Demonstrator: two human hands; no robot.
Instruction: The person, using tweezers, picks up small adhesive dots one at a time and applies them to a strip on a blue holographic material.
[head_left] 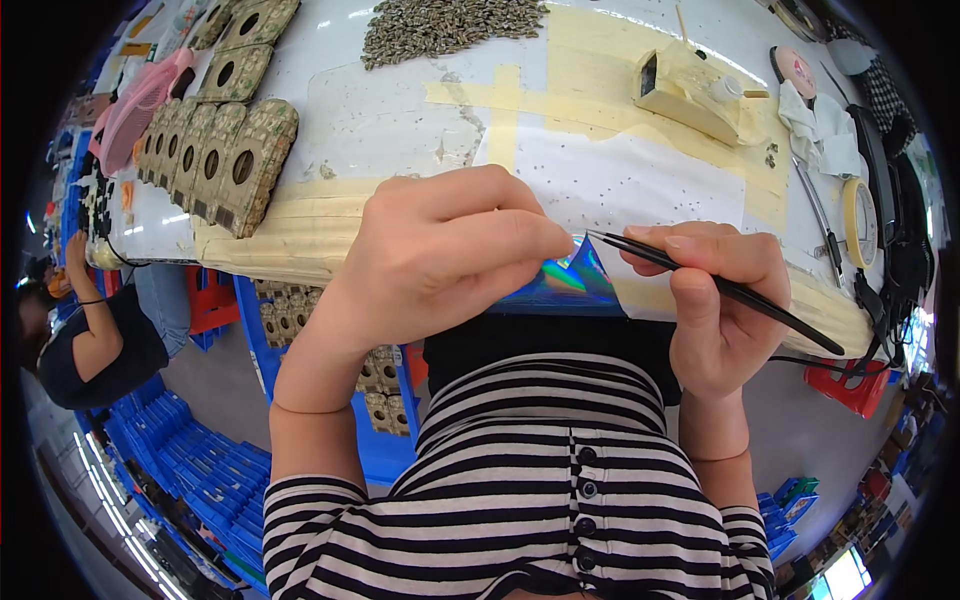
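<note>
the right hand point(725, 305) has its grip clamped on a pair of slim, black, pointed tweezers point(740, 291), held slantwise like a pen, and this low, light hold looks well suited to fine work. the left hand point(455, 240) curls inward with its fingertips just beside the tweezer points; whether its grip is together on anything, i cannot tell. the shiny, blue, rainbow-tinted sheet point(545, 290) lies at the front edge of the pale, tape-covered counter point(390, 115), below the fingertips, its peaked corner near the points; contact there is too small to judge. it would help to steady both wrists, let only the fingers move, and squeeze gently, since a thin glossy sheet would probably crease or slip. the white paper point(680, 185) just beyond, dotted with tiny dark specks, is best not brushed by a sleeve or knuckle.
</note>
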